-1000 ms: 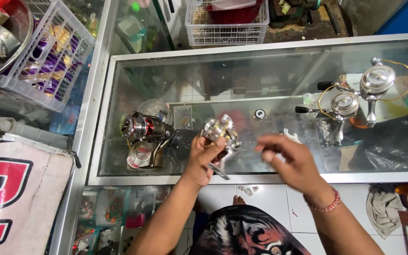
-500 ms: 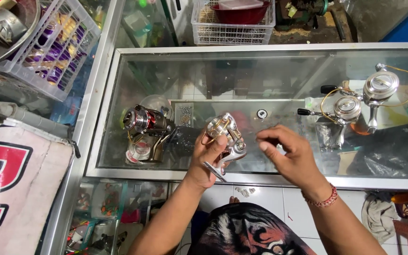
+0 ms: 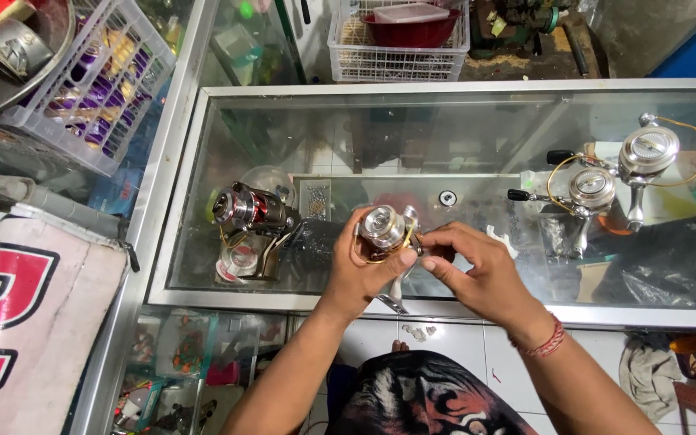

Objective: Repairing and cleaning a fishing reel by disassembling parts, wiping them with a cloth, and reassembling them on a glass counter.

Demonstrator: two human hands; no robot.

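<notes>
**A:** Both hands on one thing right now. Your left hand [image 3: 364,270] is wrapped tight round the silver spinning reel [image 3: 386,229], and your right hand [image 3: 477,270] has its fingertips pinched shut on the reel's right side. Can't tell which small part they've got, it's hidden behind the fingers. You're holding the reel just above the glass counter [image 3: 461,137], near its front edge.

**B:** So what step is that, you reckon?

**A:** Looks like fiddling with a fitting on the reel body, mid-way I'd guess. Next move wants your left hand kept steady while the right does the fine work.

**B:** Anything close by?

**A:** Left of your reel, a red-and-silver reel [image 3: 247,211] sits on the glass. Well off right, two more silver reels [image 3: 618,173]. Beyond the counter, a white basket [image 3: 396,56].
</notes>
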